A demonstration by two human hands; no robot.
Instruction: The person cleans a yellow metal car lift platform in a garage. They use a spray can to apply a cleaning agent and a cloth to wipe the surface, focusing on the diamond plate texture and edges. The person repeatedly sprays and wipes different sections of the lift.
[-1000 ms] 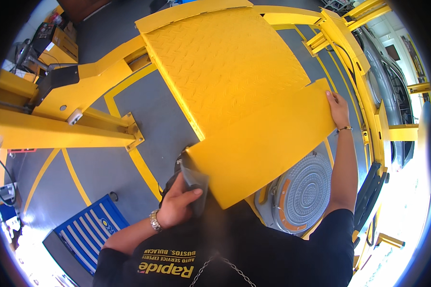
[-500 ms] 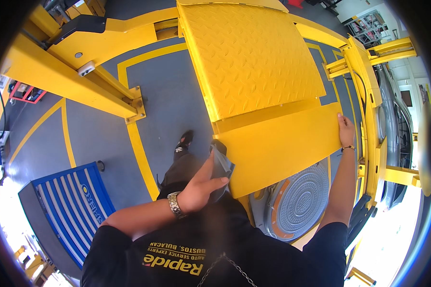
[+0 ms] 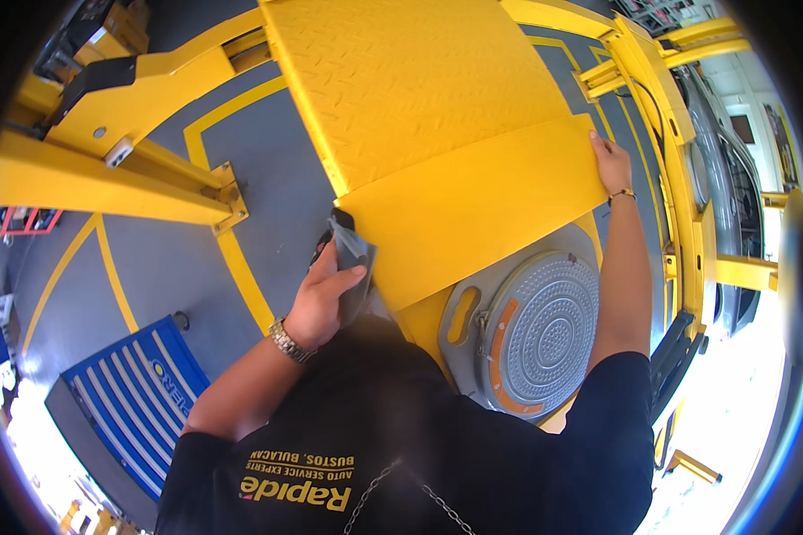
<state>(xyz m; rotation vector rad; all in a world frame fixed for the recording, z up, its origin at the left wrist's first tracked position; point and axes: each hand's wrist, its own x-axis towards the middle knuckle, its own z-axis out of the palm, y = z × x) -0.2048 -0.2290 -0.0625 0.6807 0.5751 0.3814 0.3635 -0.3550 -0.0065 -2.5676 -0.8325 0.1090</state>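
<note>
A smooth yellow metal plate [image 3: 473, 205] lies between my hands, its far edge against the yellow diamond-tread ramp [image 3: 410, 80]. My right hand [image 3: 610, 165] is closed on the plate's right end, with fingertips at the far corner. At the other end, my left hand [image 3: 323, 299] is closed on a grey cloth [image 3: 355, 250], beside the plate's left edge. A dark piece shows at the cloth's top; what it is, I cannot make out. Part of the left fingers' grip is hidden by the cloth.
Close to my body, right of centre, sits a round grey turntable [image 3: 549, 334] with a dimpled top. A blue tool chest [image 3: 134, 392] stands at lower left. Yellow lift posts [image 3: 107, 183] and rails [image 3: 669, 134] flank the ramp. At far right is a grey car [image 3: 718, 169].
The plate has moved away from me, and the gap between it and the tread ramp has closed. More of the turntable shows. The whole view has shifted somewhat.
</note>
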